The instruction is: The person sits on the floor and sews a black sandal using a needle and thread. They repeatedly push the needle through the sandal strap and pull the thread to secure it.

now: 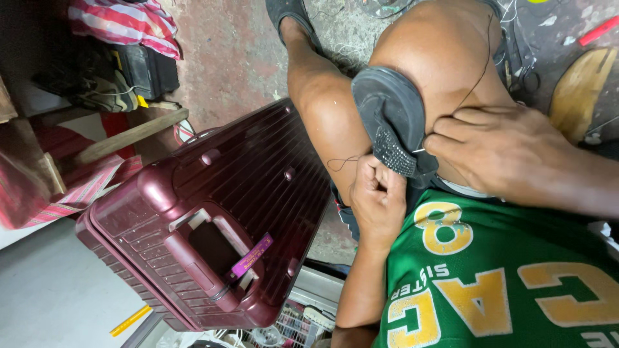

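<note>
Left hand (379,193) clenched on dark shoe (390,119) heel-end, sole up across knees; right hand (496,151) pinches needle (419,151) beside it.

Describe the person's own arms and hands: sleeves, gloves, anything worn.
Both arms are bare, with no sleeve in view. The left hand and right hand wear no gloves, and no rings, watch or bands show. The jersey is green with yellow, white-edged lettering and seems sleeveless, though the shoulders are out of frame.

Stained reddish concrete floor (225,58); maroon ribbed suitcase (213,219); striped cloth (122,22)
</note>
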